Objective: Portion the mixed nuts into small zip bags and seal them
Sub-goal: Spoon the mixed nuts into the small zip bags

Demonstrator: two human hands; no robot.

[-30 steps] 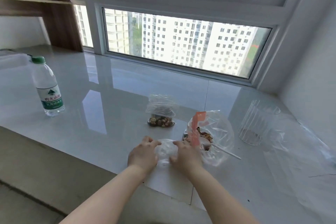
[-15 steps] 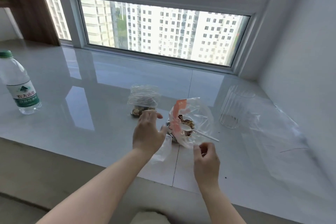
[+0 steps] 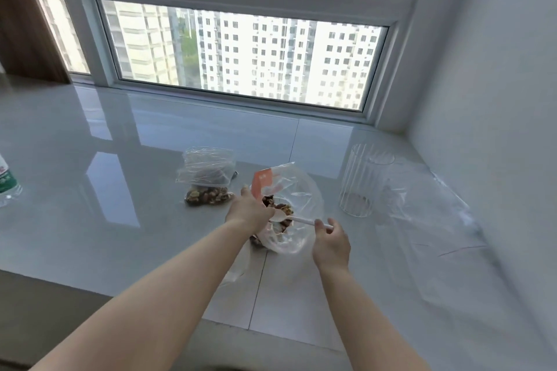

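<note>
Cup [image 3: 363, 181] and filled zip bag [image 3: 208, 182] flank nut bag [image 3: 297, 205].

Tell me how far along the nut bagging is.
Done: one small zip bag lies on the counter with nuts in it; whether it is sealed can't be told. In hand: the right hand pinches the spoon; the left hand holds the big nut bag. Left: further portions.

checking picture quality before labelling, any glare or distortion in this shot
Head view: bright window backlights the scene and mirrors as glare patches on the glossy counter; wide-angle lens bends the window frame and wall; clear plastic sheet at right nearly vanishes; hands, spoon and nut bag stay fairly sharp.
</note>
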